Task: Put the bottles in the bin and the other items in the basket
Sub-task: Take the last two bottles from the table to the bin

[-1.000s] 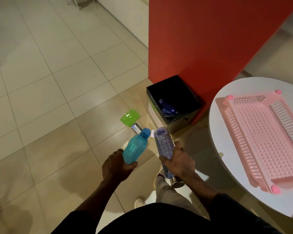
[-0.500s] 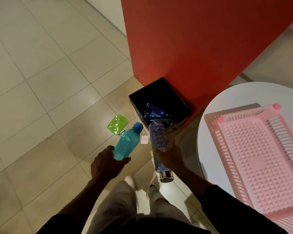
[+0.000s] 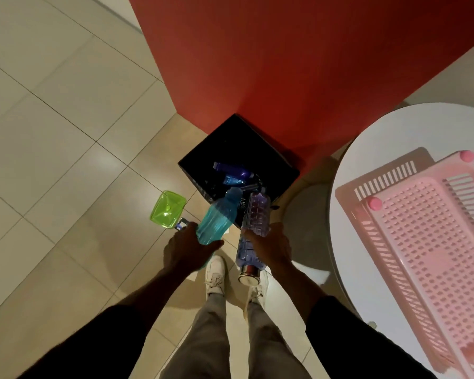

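Note:
My left hand grips a teal bottle by its base, its cap pointing over the near edge of the black bin. In my right hand is a clear purple bottle, held around its middle with its metal end toward me. Both bottle tops hang above the bin's front rim. Inside the bin lie dark blue bottles. A pink basket sits on the white round table at the right.
A green lidded container lies on the tiled floor left of the bin, with a small blue-and-white item beside it. A red wall stands right behind the bin. My white shoes are just short of the bin.
I have stepped closer to the bin. Both hands have carried the bottles forward, so their tops now reach over the bin's front edge instead of hanging above the floor.

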